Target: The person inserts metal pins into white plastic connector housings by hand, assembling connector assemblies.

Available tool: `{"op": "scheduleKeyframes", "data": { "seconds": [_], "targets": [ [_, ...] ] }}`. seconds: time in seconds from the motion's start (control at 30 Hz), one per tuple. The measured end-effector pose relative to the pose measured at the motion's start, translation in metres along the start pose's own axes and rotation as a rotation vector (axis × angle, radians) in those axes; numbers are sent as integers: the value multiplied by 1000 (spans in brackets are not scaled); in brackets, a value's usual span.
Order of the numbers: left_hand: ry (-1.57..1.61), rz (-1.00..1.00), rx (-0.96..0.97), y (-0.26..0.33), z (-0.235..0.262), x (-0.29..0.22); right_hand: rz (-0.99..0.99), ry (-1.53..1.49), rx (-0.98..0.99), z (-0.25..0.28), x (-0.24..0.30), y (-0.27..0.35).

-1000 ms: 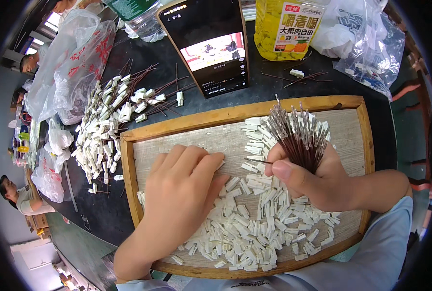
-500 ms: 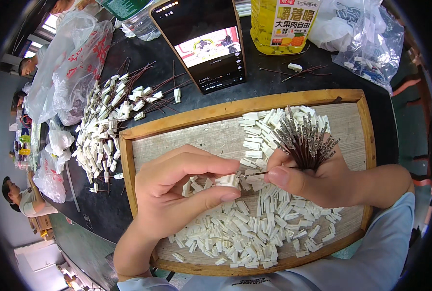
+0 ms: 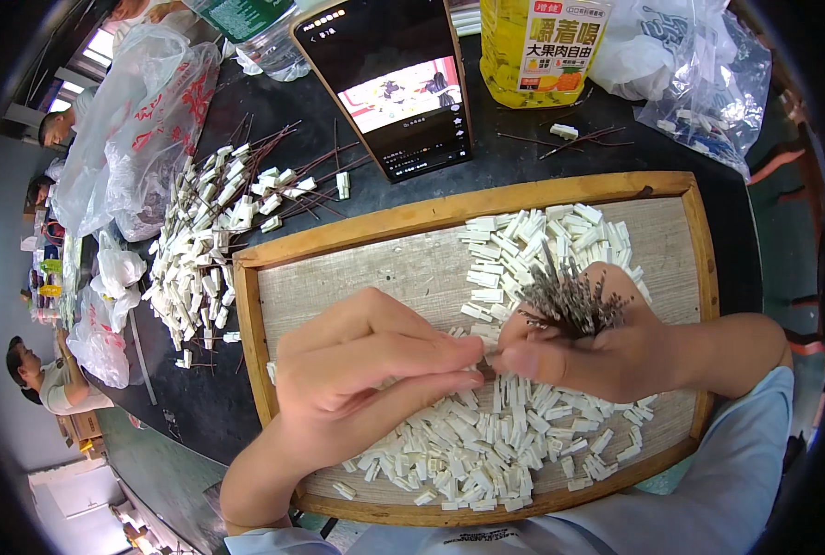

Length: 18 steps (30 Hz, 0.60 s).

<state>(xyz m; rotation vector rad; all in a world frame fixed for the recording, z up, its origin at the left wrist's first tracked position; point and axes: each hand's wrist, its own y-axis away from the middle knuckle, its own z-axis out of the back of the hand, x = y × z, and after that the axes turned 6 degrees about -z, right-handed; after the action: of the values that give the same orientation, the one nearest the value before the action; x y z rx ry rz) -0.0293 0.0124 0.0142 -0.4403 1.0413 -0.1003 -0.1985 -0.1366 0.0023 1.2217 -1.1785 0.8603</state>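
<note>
My right hand (image 3: 607, 356) grips a bundle of thin dark wires (image 3: 570, 305) whose metal tips fan upward. My left hand (image 3: 366, 370) has its fingers pinched together at the right thumb, over a small white plastic connector that the fingertips mostly hide. Both hands hover above a wooden tray (image 3: 246, 314) holding a heap of loose white connectors (image 3: 486, 444), with more stacked at the tray's far side (image 3: 523, 240).
Left of the tray on the dark table lies a pile of connectors fitted with wires (image 3: 209, 240). A phone (image 3: 384, 83) leans at the back, beside a yellow bottle (image 3: 542, 46) and clear plastic bags (image 3: 699, 74), (image 3: 125, 129). Other people sit at far left.
My left hand lifted off the pile, picked a white connector and brought it to my right thumb, fingers now pinched shut. The wire bundle dropped slightly lower in my right hand.
</note>
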Motion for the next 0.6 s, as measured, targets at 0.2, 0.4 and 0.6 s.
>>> {"op": "scheduleKeyframes", "data": {
  "seconds": [0.2, 0.4, 0.6],
  "targets": [
    [-22, 28, 50, 0, -6, -4, 40, 126, 90, 4, 0, -1],
    [-49, -32, 123, -1, 0, -4, 79, 271, 82, 5, 3, -3],
    [-240, -86, 58, -1, 1, -8, 112, 251, -2, 0, -2, -2]
  ]
}}
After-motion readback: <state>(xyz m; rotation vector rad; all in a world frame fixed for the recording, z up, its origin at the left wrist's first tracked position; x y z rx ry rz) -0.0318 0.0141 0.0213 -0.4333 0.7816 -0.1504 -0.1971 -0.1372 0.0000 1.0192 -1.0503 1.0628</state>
